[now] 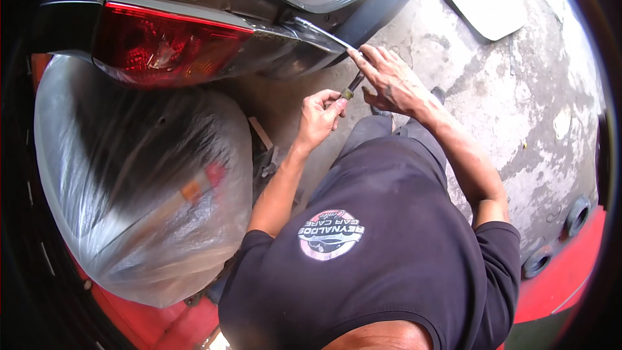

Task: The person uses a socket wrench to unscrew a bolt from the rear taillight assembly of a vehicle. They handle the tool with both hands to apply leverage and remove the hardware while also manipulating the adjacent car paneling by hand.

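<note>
My left hand (319,118) is closed, pinching a small tool with an olive handle (348,94) and a dark shaft, like a screwdriver. Its shaft runs up under my right hand (394,83), which hides the tip. The right fingers are stretched out with the thumb apart, and the fingertips touch the end of a shiny metal strip (322,31). That strip lies along the black corner panel (291,48) of a vehicle, beside the red tail light (170,42). Whether the strip is a trim piece or a tool, I cannot tell.
A large bundle wrapped in clear plastic (146,188) fills the left side below the tail light. Red painted panels (570,272) lie along the lower edges. Two dark rings (576,216) sit at the right. A pale flat sheet (486,0) lies on the worn concrete floor (538,104).
</note>
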### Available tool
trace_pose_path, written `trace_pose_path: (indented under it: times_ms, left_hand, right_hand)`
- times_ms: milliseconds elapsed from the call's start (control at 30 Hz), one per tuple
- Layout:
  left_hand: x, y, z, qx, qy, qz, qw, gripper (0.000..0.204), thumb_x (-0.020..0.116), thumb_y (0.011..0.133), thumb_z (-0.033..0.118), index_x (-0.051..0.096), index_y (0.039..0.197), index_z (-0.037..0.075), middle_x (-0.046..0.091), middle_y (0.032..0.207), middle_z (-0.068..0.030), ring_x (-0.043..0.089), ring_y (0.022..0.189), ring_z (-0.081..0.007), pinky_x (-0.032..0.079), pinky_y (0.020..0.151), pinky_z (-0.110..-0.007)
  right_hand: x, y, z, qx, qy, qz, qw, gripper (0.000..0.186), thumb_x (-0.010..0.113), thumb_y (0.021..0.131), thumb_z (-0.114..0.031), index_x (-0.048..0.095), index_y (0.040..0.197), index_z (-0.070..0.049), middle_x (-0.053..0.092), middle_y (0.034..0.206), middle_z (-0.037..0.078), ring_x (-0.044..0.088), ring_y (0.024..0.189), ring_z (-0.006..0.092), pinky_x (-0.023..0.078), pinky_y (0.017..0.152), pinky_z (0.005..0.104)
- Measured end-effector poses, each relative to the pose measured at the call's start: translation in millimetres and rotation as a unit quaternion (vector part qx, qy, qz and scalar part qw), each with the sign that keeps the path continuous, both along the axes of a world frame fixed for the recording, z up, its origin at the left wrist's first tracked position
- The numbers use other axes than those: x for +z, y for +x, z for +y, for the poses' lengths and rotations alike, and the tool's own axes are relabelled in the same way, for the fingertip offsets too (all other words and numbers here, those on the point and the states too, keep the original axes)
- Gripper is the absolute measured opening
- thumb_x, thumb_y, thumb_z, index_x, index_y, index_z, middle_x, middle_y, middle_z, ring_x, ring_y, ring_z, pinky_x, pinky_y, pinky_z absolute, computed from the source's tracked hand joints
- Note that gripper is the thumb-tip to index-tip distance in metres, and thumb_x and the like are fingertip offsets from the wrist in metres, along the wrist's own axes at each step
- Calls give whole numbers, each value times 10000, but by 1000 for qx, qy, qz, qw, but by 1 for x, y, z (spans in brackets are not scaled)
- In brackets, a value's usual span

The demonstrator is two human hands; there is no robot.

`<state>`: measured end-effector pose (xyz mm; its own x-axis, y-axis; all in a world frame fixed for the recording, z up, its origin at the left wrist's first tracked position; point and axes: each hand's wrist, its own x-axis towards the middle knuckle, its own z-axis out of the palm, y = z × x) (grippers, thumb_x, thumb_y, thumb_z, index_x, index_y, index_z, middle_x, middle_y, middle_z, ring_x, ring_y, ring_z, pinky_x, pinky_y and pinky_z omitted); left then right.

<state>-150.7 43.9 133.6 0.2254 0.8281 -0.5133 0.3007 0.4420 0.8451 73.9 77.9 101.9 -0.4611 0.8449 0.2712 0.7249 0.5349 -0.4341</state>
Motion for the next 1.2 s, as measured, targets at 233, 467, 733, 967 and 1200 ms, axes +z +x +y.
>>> trace_pose_path:
  times_ms: [233, 467, 733, 967, 1200]
  left_hand:
    - [28, -12, 21, -11, -127, -118, 985, 303, 612, 1007, 247, 655, 1055, -49, 697, 812, -87, 605, 522, -104, 466, 431, -216]
    - [-16, -30, 34, 126, -126, -229, 957, 373, 537, 1040, 289, 620, 1177, -48, 709, 900, -122, 684, 657, -173, 560, 542, -261]
    - [-45, -23, 29, 135, -127, -243, 952, 330, 513, 1041, 234, 594, 1212, -37, 698, 968, -151, 696, 744, -210, 584, 602, -298]
    - [-43, -20, 34, 158, -122, -204, 958, 355, 509, 1052, 269, 590, 1214, -36, 698, 930, -132, 695, 738, -199, 573, 611, -287]
    - [-41, -17, 31, 170, -113, -199, 958, 369, 511, 1050, 282, 588, 1220, -37, 699, 934, -131, 698, 745, -205, 574, 631, -291]
  right_hand:
    - [-18, -18, 16, -35, -23, 4, 999, 641, 638, 854, -121, 441, 1452, -1, 524, 920, 123, 604, 828, 269, 531, 705, 361]
    - [-25, -21, 14, -41, -116, 158, 980, 687, 682, 804, -50, 454, 1453, -52, 540, 928, 147, 613, 806, 332, 521, 712, 423]
    - [-28, -21, 21, -70, -169, 323, 928, 563, 650, 756, -50, 577, 1312, 5, 687, 1001, 204, 681, 934, 349, 553, 831, 403]
    - [-10, -22, 20, -116, -311, 429, 840, 403, 597, 851, -82, 632, 1243, 5, 670, 784, 152, 656, 721, 206, 515, 707, 347]
    - [-15, -23, 19, -146, -385, 485, 772, 357, 573, 902, -119, 674, 1234, -35, 548, 680, -28, 496, 634, 55, 434, 594, 284]
